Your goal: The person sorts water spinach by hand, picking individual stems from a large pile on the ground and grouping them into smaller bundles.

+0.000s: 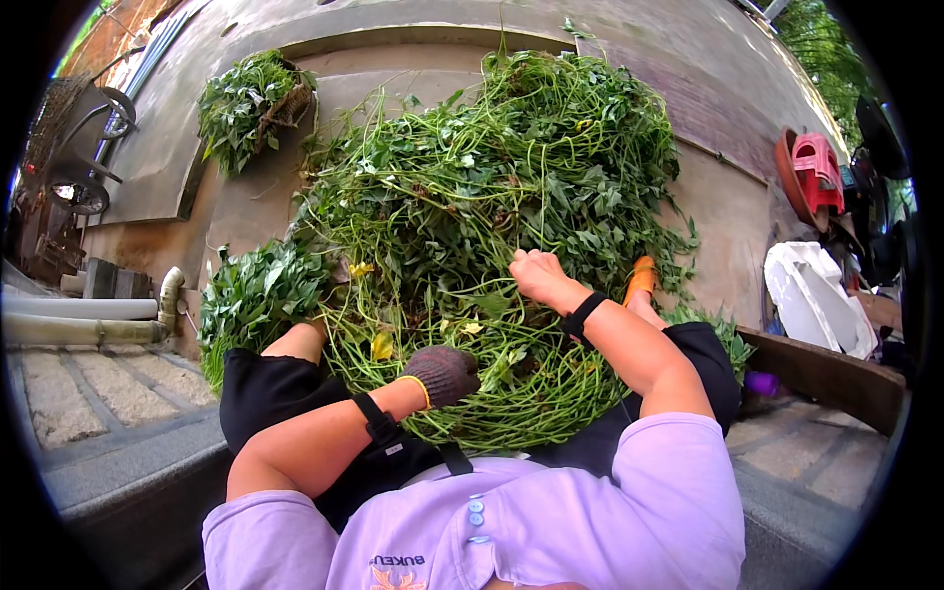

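Observation:
A large heap of leafy green vines [457,192], probably sweet potato, lies before me and reaches back between my legs. My right hand [542,274], bare with a black wrist strap, is closed at the heap's near side; a thin green stem runs up from its fingers. Lower and to the left, my left hand [442,376] wears a dark knitted glove with a yellow cuff. Its fingers curl down over a mass of long bare stems [516,420] by my lap. Whatever lies inside the glove is hidden.
Leafy bundles [262,287] lie beside my left leg. A filled basket [291,107] stands farther back on the concrete floor [726,228]. Pipes [81,321] and a wheelbarrow [81,147] are at left; a red plastic stool [817,173] and white foam pieces [818,295] at right.

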### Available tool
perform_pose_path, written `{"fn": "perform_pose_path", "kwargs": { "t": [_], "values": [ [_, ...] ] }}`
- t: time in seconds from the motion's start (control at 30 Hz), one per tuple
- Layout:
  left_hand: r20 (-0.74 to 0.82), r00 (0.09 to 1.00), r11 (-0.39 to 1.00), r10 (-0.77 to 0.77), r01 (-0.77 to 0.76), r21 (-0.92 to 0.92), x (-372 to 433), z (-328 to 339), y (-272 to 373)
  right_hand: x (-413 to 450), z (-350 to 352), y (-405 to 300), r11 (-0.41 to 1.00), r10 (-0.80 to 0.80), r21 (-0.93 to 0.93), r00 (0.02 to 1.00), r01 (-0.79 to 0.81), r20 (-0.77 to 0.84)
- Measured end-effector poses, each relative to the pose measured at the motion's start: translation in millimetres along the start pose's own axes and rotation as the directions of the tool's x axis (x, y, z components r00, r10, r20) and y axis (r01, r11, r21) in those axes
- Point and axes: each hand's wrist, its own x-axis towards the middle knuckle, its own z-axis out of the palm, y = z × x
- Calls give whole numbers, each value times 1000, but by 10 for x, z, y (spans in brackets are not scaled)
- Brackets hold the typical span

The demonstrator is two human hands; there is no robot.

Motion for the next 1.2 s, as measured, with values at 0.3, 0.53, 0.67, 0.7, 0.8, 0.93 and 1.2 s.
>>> {"fn": "perform_pose_path", "kwargs": {
  "t": [0.3, 0.53, 0.67, 0.7, 0.8, 0.93, 1.2],
  "values": [
    [26, 995, 992, 92, -93, 82, -105, 22, 142, 555, -387, 155, 952, 281, 208, 908, -224, -311],
    [-38, 973, 956, 227, -216, 197, -353, -423, 307, 1427, -414, 703, 790, 595, 257, 594, -557, -541],
    [-87, 992, 961, 90, -64, 270, -426, -628, 195, 1713, -281, 951, 503, 847, 527, 513, -685, -143],
    [-90, 992, 963, 87, -60, 264, -415, -642, 161, 1724, -281, 964, 436, 859, 515, 511, -739, 6],
    [-135, 986, 965, 96, -59, 256, -415, -638, 135, 1679, -173, 1221, 384, 884, 654, 465, -651, -56],
    [-251, 967, 998, 51, -57, -18, -427, -682, 110, 1466, -258, 1089, 467, 802, 821, 549, -329, -236],
    [-186, 961, 173, -204, -152, -973, -183, -712, -41, 252, -808, 63, 675, 674, 568, 705, -470, -218]
  ]
}}
